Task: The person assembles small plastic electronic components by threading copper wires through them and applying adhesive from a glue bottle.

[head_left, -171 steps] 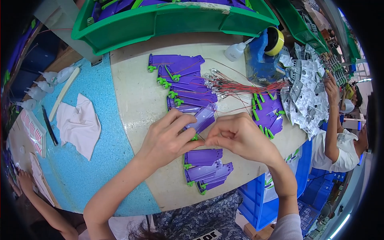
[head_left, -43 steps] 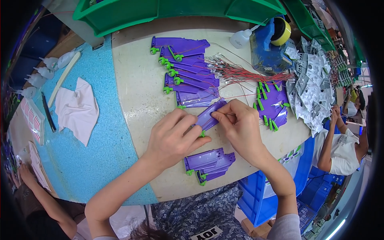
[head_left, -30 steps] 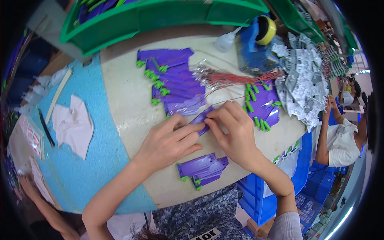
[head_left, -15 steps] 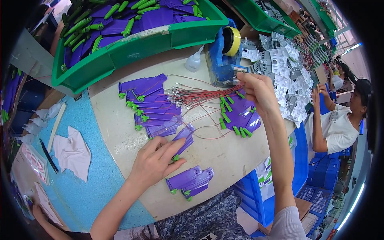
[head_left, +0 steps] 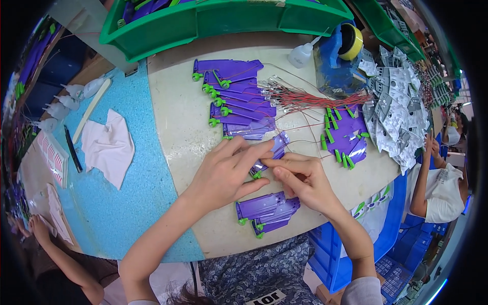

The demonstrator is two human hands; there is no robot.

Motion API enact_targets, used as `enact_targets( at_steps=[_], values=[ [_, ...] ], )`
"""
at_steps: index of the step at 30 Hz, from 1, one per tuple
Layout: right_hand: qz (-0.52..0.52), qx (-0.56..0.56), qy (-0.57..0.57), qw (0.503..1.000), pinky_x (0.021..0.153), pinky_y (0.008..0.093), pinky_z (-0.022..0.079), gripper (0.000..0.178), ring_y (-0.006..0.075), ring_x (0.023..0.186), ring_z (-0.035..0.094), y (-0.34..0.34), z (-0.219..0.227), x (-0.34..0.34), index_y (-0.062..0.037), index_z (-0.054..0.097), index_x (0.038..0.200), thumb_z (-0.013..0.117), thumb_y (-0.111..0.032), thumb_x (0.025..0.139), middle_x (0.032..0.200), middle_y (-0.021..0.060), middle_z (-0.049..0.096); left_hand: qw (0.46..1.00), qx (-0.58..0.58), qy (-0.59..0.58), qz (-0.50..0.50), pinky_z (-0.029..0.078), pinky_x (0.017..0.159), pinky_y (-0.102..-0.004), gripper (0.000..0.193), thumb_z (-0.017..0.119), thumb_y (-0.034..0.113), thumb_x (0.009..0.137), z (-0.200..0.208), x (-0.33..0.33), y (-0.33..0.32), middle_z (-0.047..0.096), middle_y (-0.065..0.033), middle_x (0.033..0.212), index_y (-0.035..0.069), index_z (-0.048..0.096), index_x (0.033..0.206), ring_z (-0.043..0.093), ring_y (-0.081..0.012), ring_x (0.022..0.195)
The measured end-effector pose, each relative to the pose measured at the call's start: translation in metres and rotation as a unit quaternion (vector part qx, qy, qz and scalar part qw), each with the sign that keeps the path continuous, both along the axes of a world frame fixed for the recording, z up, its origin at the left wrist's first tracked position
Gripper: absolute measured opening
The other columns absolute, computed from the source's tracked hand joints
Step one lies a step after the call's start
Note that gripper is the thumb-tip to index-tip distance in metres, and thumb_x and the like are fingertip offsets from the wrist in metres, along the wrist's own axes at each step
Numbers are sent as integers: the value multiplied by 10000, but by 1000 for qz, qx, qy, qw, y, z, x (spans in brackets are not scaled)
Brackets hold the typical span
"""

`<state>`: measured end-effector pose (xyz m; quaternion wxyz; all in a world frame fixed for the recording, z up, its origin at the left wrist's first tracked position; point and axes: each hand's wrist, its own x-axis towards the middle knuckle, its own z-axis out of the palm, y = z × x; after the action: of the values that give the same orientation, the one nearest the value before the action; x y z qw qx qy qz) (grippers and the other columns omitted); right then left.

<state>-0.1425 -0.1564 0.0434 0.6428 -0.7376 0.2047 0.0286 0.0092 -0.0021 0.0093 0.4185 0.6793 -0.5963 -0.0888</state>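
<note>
My left hand (head_left: 229, 173) steadies a flat purple plastic piece (head_left: 279, 144) with a green end, its fingers lying on the piece and the thumb beside the green end. Against the same piece, my right hand (head_left: 305, 178) is closed in a pinch near the left fingertips; what it pinches is hidden. Above the hands is a column of purple pieces (head_left: 249, 96) with green ends. Two or so similar purple pieces (head_left: 269, 211) lie below the hands. A bundle of red and black wires (head_left: 315, 96) stretches right from the column.
A blue tape dispenser (head_left: 330, 56) with a yellow roll and a small white squeeze bottle (head_left: 301, 55) stand at the back. Behind is a green bin (head_left: 229, 25). Grey-white plastic parts (head_left: 394, 104) are heaped on the right, near a blue crate (head_left: 394, 223). A white cloth (head_left: 108, 147) lies left.
My right hand has come down and left from the tape dispenser to the purple piece beside my left hand. The left hand stays at that piece; the whole view has shifted.
</note>
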Motion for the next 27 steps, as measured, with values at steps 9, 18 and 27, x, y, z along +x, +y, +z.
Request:
enact_targets(
  at_steps=[9, 18, 27],
  values=[
    [-16, -298, -129, 946, 483, 325, 426, 177, 183, 542, 564, 4, -3, 1, 31, 724, 1045, 678, -14, 880, 731, 132, 631, 993, -66, -82, 56, 548, 708, -350, 373, 819, 169, 715, -10, -19, 10, 612, -112, 1035, 36, 680, 1035, 619, -270, 895],
    [148, -57, 177, 971, 390, 311, 475, 70, 160, 442, 621, -11, 21, 70, 88, 624, 798, 678, 48, 777, 612, 127, 646, 997, -8, 36, 63, 511, 834, -395, 573, 819, 132, 711, 0, -18, 4, 584, -136, 1041, -32, 557, 1193, 587, -331, 950],
    [-156, -411, -137, 888, 611, 343, 532, 90, 215, 666, 696, -53, 16, 88, 51, 649, 835, 703, -18, 814, 766, 125, 694, 996, -33, -21, 86, 517, 780, -389, 507, 851, 116, 670, -5, -7, -5, 617, -136, 995, -11, 589, 1085, 601, -322, 909]
  ],
)
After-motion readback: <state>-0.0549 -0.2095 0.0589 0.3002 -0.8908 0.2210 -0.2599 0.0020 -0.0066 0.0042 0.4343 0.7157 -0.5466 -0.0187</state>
